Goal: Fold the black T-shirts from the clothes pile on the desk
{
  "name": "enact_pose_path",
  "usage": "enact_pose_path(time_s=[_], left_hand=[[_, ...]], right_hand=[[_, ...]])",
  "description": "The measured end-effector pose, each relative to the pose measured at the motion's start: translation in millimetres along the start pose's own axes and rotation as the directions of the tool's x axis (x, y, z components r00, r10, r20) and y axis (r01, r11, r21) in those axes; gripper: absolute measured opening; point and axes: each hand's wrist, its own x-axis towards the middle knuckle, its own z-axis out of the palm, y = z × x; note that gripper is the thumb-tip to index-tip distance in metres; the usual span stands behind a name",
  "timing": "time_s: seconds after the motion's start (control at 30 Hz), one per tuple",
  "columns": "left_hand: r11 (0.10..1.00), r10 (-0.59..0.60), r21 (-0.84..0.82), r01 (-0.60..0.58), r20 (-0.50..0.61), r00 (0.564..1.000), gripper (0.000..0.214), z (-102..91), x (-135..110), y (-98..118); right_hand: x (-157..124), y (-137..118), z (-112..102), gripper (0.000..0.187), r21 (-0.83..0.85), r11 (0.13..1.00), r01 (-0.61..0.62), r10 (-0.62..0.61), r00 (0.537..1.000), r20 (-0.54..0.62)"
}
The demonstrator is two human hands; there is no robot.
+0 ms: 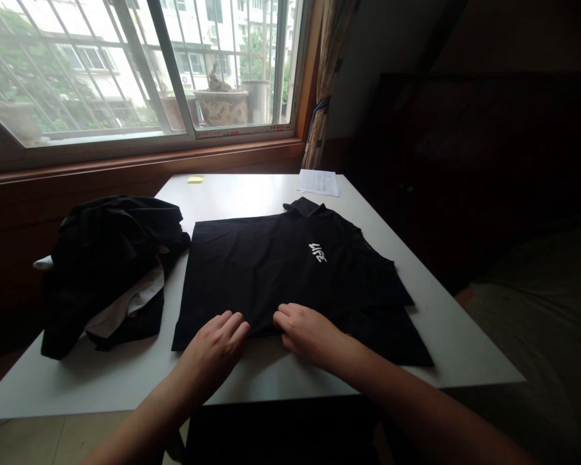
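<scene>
A black T-shirt (252, 265) lies spread sideways on the table, its collar end and sleeves toward the right. White lettering reading "LIFE" shows on its chest. My left hand (221, 336) is closed on the shirt's near edge, left of the middle. A short way to the right, my right hand (303, 326) grips the same edge with curled fingers. Both hands have their backs up, so the fingertips and the pinched cloth are mostly hidden. Some black cloth also sticks out beneath the sleeve at the right.
A heap of dark clothes (111, 258) with white parts sits on the left of the white table (465, 349). Papers (318, 182) and a yellow sticky-note pad (195, 179) lie at the far edge. Behind stands a barred window with a tied curtain (322, 110).
</scene>
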Motion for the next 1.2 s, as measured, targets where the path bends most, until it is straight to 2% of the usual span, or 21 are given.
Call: enact_pose_path(time_s=[0.1, 0.2, 0.33, 0.47, 0.67, 0.83, 1.0, 1.1, 1.2], left_hand=[[1.0, -0.013, -0.023, 0.012, -0.013, 1.0, 0.018, -3.1, -2.2, -1.5], [0.998, -0.026, -0.055, 0.025, -0.017, 1.0, 0.018, -3.3, -4.1, -1.8], [0.997, -0.029, -0.07, 0.027, -0.027, 0.999, 0.019, 3.3, -5.0, -2.3], [0.998, -0.015, -0.067, 0.013, -0.033, 0.999, 0.02, 11.3, -5.9, -2.3], [0.996, -0.038, -0.079, 0.036, -0.019, 0.999, 0.021, 12.3, -7.6, -1.1], [0.998, -0.062, -0.009, 0.062, -0.064, 0.996, 0.024, 17.9, -12.2, -6.7], [0.997, 0.015, 0.071, -0.01, -0.068, 0.998, 0.025, 28.4, -23.7, -16.4], [0.994, 0.035, 0.105, -0.032, -0.028, 0.999, 0.028, 29.8, -30.9, -23.9], [0.991, 0.047, 0.128, -0.046, -0.001, 0.999, 0.031, 28.6, -35.5, -31.8]], right_hand=[[-0.7, 2.5, -2.2, 0.014, 0.058, 0.998, -0.002, 0.003, 1.0, -0.017], [-1.1, 6.8, -6.0, 0.016, 0.184, 0.983, -0.005, 0.006, 1.0, -0.006], [-0.7, 11.5, -13.7, 0.018, 0.309, 0.951, -0.01, -0.002, 0.999, 0.038], [-1.1, 13.4, -16.4, 0.016, 0.339, 0.94, -0.018, -0.005, 0.998, 0.065], [0.0, 11.3, -8.8, 0.018, 0.26, 0.965, -0.026, 0.009, 0.998, 0.065], [-0.3, 4.0, 0.6, 0.016, 0.011, 0.999, -0.042, 0.043, 0.998, -0.044], [-7.3, 7.3, 13.6, 0.018, -0.132, 0.987, 0.091, -0.101, 0.993, -0.068], [-12.5, 13.8, 12.7, 0.017, -0.135, 0.979, 0.153, -0.158, 0.987, -0.025], [-17.4, 19.7, 3.2, 0.019, -0.089, 0.977, 0.196, -0.196, 0.981, 0.009]])
